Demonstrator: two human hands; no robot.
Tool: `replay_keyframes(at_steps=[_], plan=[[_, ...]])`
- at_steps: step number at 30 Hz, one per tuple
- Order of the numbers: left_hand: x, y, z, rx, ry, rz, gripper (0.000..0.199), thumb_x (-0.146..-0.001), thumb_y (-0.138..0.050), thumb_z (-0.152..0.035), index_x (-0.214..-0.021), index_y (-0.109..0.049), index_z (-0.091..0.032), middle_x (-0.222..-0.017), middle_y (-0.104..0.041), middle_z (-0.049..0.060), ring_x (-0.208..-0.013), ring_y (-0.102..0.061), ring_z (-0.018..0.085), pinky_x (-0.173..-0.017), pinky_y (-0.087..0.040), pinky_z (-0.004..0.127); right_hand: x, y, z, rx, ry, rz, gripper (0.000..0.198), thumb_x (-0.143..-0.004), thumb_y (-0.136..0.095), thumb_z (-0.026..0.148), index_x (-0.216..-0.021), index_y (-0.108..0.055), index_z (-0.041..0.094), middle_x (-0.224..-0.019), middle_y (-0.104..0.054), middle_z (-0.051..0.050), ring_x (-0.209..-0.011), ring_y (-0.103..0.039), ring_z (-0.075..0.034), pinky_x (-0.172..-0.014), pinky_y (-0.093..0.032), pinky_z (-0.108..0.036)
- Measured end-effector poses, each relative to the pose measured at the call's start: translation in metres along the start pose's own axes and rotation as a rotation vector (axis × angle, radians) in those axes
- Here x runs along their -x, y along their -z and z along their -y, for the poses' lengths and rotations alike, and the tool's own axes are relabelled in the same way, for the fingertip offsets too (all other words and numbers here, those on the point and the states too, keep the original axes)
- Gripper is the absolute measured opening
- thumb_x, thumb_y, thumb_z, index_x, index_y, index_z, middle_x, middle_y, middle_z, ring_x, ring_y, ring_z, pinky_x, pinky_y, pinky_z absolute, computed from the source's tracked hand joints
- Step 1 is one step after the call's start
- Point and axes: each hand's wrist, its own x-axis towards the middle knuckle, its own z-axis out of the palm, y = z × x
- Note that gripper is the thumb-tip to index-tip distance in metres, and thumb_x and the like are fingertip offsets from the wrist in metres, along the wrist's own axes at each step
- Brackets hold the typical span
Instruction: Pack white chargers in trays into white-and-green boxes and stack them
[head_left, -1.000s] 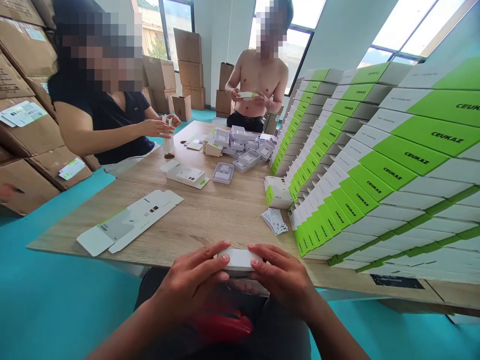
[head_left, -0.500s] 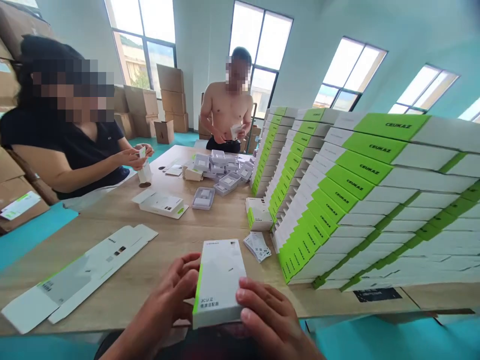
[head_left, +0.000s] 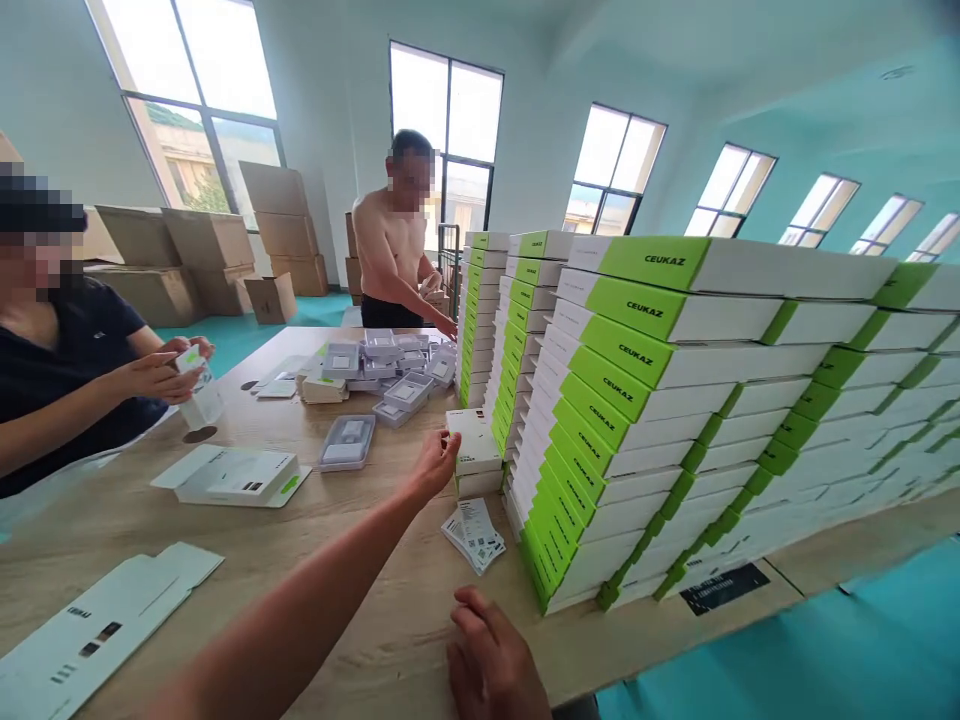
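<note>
My left hand (head_left: pixel 435 465) reaches forward with its fingers closed on the left edge of a white cardboard box (head_left: pixel 478 436). That box rests on top of another white box, against the foot of the tall stacks. Just in front of them lies a small fan of printed cards (head_left: pixel 474 534). My right hand (head_left: pixel 495 650) is low over the near table edge, fingers loosely curled and a little apart, with nothing in it. On the left of the table are a flattened white carton (head_left: pixel 112 630) and a partly folded open carton (head_left: pixel 236 475).
Tall stacks of white and green boxes (head_left: pixel 615 400) fill the right side of the table (head_left: pixel 360 610). A clear plastic case (head_left: pixel 347 442) sits before a heap of similar cases (head_left: pixel 405 390). One co-worker (head_left: pixel 67 360) handles a carton at left; another (head_left: pixel 390 250) reaches toward the stacks.
The box between my hands now sits on the low pile by the stacks, my left hand on it. My right hand has come off it. The view has turned right; the far co-worker's arm has extended.
</note>
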Motion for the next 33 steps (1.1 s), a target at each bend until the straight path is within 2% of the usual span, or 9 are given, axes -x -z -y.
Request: replay_keyframes(at_steps=[5, 8, 13, 18, 23, 26, 29, 31, 33], plan=[[-0.015, 0.077, 0.029, -0.462, 0.044, -0.293, 0.048, -0.098, -0.069, -0.032, -0.143, -0.054, -0.021, -0.156, -0.045, 0.013, -0.139, -0.047, 0.036, -0.114, -0.041, 0.063, 0.007, -0.019, -0.015, -0.028, 0.128, -0.11, 0.025, -0.092, -0.055, 0.016, -0.111, -0.066, 0.027, -0.093, -0.081, -0.008, -0.075, -0.081, -0.023, -0.062, -0.068, -0.027], [-0.024, 0.124, 0.038, -0.639, 0.159, -0.298, 0.046, -0.097, -0.071, -0.032, -0.139, -0.057, -0.019, -0.152, -0.049, 0.013, -0.137, -0.05, 0.037, -0.112, -0.043, 0.063, 0.006, -0.021, -0.009, -0.03, 0.07, -0.121, 0.025, -0.091, -0.055, 0.014, -0.108, -0.066, 0.027, -0.092, -0.081, -0.008, -0.074, -0.081, -0.024, -0.063, -0.068, -0.03], [-0.016, 0.127, 0.052, -0.711, 0.169, -0.136, 0.038, -0.1, -0.068, -0.034, -0.133, -0.06, -0.018, -0.139, -0.06, 0.012, -0.12, -0.063, 0.03, -0.099, -0.055, 0.053, -0.018, -0.001, 0.005, -0.063, -0.04, 0.009, 0.024, -0.09, -0.053, 0.012, -0.108, -0.067, 0.022, -0.11, -0.078, -0.014, -0.101, -0.078, -0.026, -0.085, -0.067, -0.036], [0.017, 0.114, 0.054, -0.513, 0.142, -0.074, 0.037, -0.1, -0.068, -0.034, -0.132, -0.061, -0.018, -0.138, -0.061, 0.012, -0.118, -0.064, 0.029, -0.098, -0.056, 0.052, -0.026, 0.001, 0.003, -0.099, -0.131, 0.093, 0.018, -0.095, -0.055, 0.019, -0.102, -0.071, 0.023, -0.114, -0.077, -0.013, -0.105, -0.077, -0.027, -0.087, -0.067, -0.038], [0.041, 0.142, 0.058, -0.074, 0.27, -0.012, 0.039, -0.101, -0.065, -0.039, -0.134, -0.059, -0.018, -0.13, -0.064, 0.011, -0.108, -0.068, 0.027, -0.091, -0.059, 0.047, -0.019, -0.004, 0.005, -0.128, -0.148, 0.163, 0.018, -0.096, -0.056, 0.021, -0.104, -0.072, 0.025, -0.12, -0.076, -0.011, -0.11, -0.075, -0.027, -0.092, -0.065, -0.042], [0.066, 0.156, 0.065, 0.23, 0.307, 0.134, 0.048, -0.106, -0.045, -0.051, -0.14, -0.053, -0.017, -0.131, -0.064, 0.013, -0.106, -0.069, 0.025, -0.087, -0.06, 0.042, -0.038, -0.01, 0.014, -0.118, -0.188, 0.288, 0.025, -0.093, -0.059, 0.019, -0.115, -0.069, 0.023, -0.134, -0.069, -0.012, -0.124, -0.068, -0.028, -0.104, -0.059, -0.046], [0.101, 0.161, 0.065, 0.474, 0.298, 0.304, 0.063, -0.1, -0.029, -0.062, -0.139, -0.051, -0.017, -0.133, -0.065, 0.014, -0.115, -0.068, 0.028, -0.084, -0.059, 0.038, -0.079, -0.021, 0.02, -0.024, -0.141, 0.419, 0.066, -0.083, -0.063, 0.009, -0.146, -0.051, 0.022, -0.162, -0.043, -0.015, -0.15, -0.042, -0.032, -0.119, -0.043, -0.053], [0.125, 0.16, 0.06, 0.568, 0.285, 0.409, 0.075, -0.09, -0.034, -0.072, -0.135, -0.055, -0.016, -0.129, -0.068, 0.016, -0.116, -0.068, 0.034, -0.078, -0.059, 0.038, -0.11, -0.029, 0.023, 0.054, -0.04, 0.54, 0.093, -0.075, -0.063, 0.001, -0.16, -0.033, 0.024, -0.172, -0.022, -0.014, -0.16, -0.015, -0.034, -0.124, -0.028, -0.06], [0.145, 0.158, 0.056, 0.595, 0.281, 0.489, 0.082, -0.08, -0.042, -0.078, -0.125, -0.061, -0.012, -0.119, -0.072, 0.02, -0.11, -0.071, 0.039, -0.071, -0.058, 0.04, -0.138, -0.036, 0.026, 0.06, 0.076, 0.704, 0.107, -0.068, -0.063, 0.001, -0.164, -0.022, 0.027, -0.174, -0.015, -0.013, -0.161, -0.003, -0.037, -0.124, -0.019, -0.067]])
